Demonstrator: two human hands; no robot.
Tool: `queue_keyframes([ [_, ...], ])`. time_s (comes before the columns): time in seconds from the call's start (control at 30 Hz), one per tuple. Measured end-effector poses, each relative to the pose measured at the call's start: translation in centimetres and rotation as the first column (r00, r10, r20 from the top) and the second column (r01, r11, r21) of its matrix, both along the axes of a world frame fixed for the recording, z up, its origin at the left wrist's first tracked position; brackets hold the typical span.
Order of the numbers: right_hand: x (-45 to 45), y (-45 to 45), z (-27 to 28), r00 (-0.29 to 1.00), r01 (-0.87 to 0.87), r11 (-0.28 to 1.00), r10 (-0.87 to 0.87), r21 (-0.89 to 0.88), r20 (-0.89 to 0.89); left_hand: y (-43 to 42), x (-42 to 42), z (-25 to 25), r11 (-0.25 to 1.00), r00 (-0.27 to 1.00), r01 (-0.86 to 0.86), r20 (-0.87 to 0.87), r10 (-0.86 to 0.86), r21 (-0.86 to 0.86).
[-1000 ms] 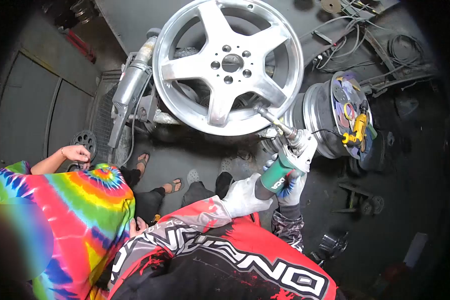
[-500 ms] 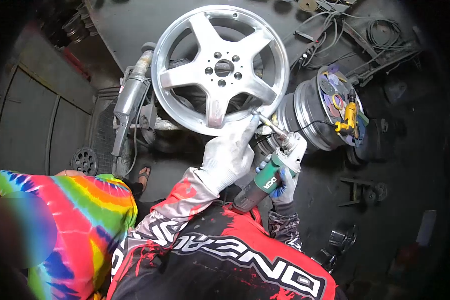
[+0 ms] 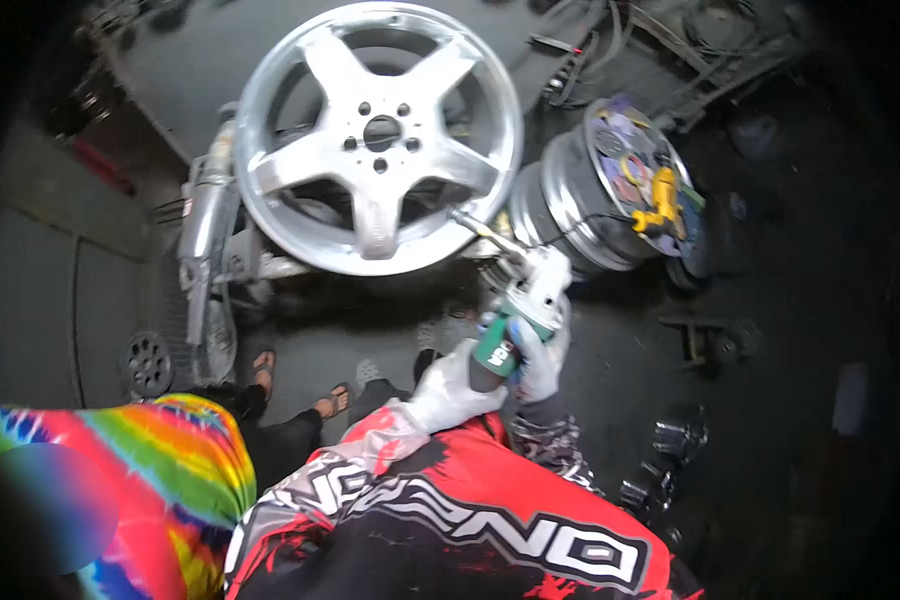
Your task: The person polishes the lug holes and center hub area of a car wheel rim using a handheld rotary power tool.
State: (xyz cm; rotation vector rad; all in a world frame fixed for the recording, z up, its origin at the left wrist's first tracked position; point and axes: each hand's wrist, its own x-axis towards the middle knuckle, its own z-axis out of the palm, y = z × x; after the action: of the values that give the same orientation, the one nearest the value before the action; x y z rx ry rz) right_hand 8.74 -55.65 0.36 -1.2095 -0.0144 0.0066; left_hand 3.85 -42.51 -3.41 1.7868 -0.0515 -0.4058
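Hands (image 3: 457, 390) grip grinder (image 3: 496, 350) — tip (image 3: 457, 214) perhaps touching wheel (image 3: 380, 185)

Smooth, shiny metal wheel (image 3: 378, 188)

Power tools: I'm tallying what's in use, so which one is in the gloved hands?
The green tool, held in the left hand and right hand; neither hand touches the yellow tool or the silver tool.
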Motion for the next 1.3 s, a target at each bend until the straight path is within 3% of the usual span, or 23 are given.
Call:
queue_keyframes([
  [0.1, 0.7, -0.5, -0.6, 0.995, -0.056, 0.991, 0.066, 0.124, -0.076, -0.2, 0.5, -0.1, 0.997, 0.997, -0.076, 0.014, 0.075, 0.033],
  [0.17, 0.9, -1.3, -1.5, 0.963, -0.262, 0.933, 0.268, 0.246, 0.008, 1.2, 0.9, -1.4, 0.997, 0.993, 0.002, 0.12, 0.008, -0.076],
  [0.2, 1.1, -1.4, -1.7, 0.925, -0.369, 0.865, 0.376, 0.341, 0.048, 2.0, 1.2, -1.7, 0.991, 0.993, 0.1, 0.066, -0.095, -0.089],
  [0.23, 1.6, -1.8, -3.1, 0.835, -0.519, 0.736, 0.546, 0.433, 0.073, 2.6, 1.4, -1.5, 0.992, 0.996, 0.086, 0.041, -0.082, -0.09],
  [0.3, 1.6, -2.4, -4.7, 0.85, -0.485, 0.84, 0.518, 0.245, -0.095, 3.5, 1.6, -1.2, 0.945, 0.974, 0.213, -0.021, -0.225, -0.248],
  [0.37, 1.4, -2.1, -5.3, 0.876, -0.432, 0.868, 0.34, -0.243, -0.342, 4.2, 2.2, -3.2, 0.911, 0.922, 0.362, -0.067, -0.381, -0.198],
  [0.4, 1.8, -0.9, -4.4, 0.938, -0.282, 0.628, 0.34, -0.725, -0.071, 4.4, 2.0, -3.7, 0.884, 0.935, 0.253, -0.135, -0.328, -0.393],
  [0.43, 1.8, -0.2, -3.9, 0.914, -0.374, 0.595, 0.367, -0.711, -0.172, 4.8, 2.0, -4.4, 0.819, 0.937, 0.117, -0.211, -0.279, -0.562],
  [0.47, 1.8, 0.2, -4.1, 0.921, -0.256, 0.499, 0.387, -0.828, -0.052, 5.0, 2.0, -6.6, 0.734, 0.959, 0.035, -0.185, -0.217, -0.678],
  [0.5, 1.8, 0.6, -4.3, 0.904, -0.117, 0.4, 0.421, -0.909, 0.069, 5.7, 1.0, -6.5, 0.52, 0.846, -0.377, -0.514, -0.143, -0.767],
  [0.57, 1.9, 0.9, -4.3, 0.87, -0.152, 0.372, 0.49, -0.916, 0.055, 6.5, -0.2, -7.9, 0.228, 0.903, -0.394, -0.421, -0.085, -0.89],
  [0.63, 2.0, 0.9, -4.6, 0.883, -0.383, 0.419, 0.427, -0.823, -0.194, 6.0, 0.6, -6.9, 0.235, 0.886, -0.435, -0.459, -0.06, -0.869],
  [0.67, 2.5, 1.2, -4.6, 0.86, -0.442, 0.434, 0.452, -0.785, -0.235, 5.8, 1.1, -6.4, 0.241, 0.873, -0.463, -0.486, -0.042, -0.853],
  [0.7, 3.0, 1.6, -5.2, 0.86, -0.448, 0.443, 0.452, -0.777, -0.238, 5.7, 1.3, -6.4, 0.251, 0.868, -0.47, -0.495, -0.04, -0.846],
  [0.77, 3.7, 2.2, -6.3, 0.825, -0.349, 0.473, 0.564, -0.809, -0.026, 5.3, 1.5, -6.5, 0.3, 0.755, -0.639, -0.653, 0.066, -0.708],
  [0.8, 4.0, 2.5, -6.4, 0.828, -0.344, 0.476, 0.56, -0.81, -0.023, 4.8, 1.6, -6.7, 0.16, 0.633, -0.772, -0.767, 0.106, -0.615],
  [0.83, 4.2, 2.6, -6.7, 0.831, -0.351, 0.486, 0.556, -0.8, -0.027, 4.6, 1.8, -7.0, 0.171, 0.625, -0.778, -0.773, 0.11, -0.604],
  [0.93, 4.6, 3.1, -8.2, 0.841, -0.248, 0.528, 0.534, -0.812, 0.091, 4.3, 2.7, -7.7, 0.018, 0.533, -0.842, -0.826, 0.184, -0.539],
  [0.97, 4.9, 3.2, -8.4, 0.845, -0.248, 0.538, 0.527, -0.806, 0.092, 4.4, 3.0, -7.7, 0.03, 0.53, -0.845, -0.827, 0.189, -0.535],
  [1.03, 5.3, 3.1, -8.1, 0.812, -0.391, 0.449, 0.579, -0.803, -0.072, 4.6, 3.4, -7.2, 0.071, 0.527, -0.845, -0.804, 0.274, -0.53],
  [1.07, 5.3, 3.0, -8.6, 0.82, -0.378, 0.455, 0.569, -0.806, -0.064, 4.5, 3.6, -7.7, -0.027, 0.482, -0.867, -0.851, 0.21, -0.498],
  [1.2, 6.2, 3.4, -8.1, 0.81, -0.403, 0.362, 0.569, -0.84, -0.144, 5.0, 3.9, -7.8, -0.028, 0.444, -0.885, -0.863, 0.242, -0.464],
  [1.3, 6.5, 3.4, -8.7, 0.808, -0.417, 0.371, 0.569, -0.829, -0.152, 5.1, 4.2, -7.8, -0.036, 0.469, -0.873, -0.857, 0.215, -0.486],
])
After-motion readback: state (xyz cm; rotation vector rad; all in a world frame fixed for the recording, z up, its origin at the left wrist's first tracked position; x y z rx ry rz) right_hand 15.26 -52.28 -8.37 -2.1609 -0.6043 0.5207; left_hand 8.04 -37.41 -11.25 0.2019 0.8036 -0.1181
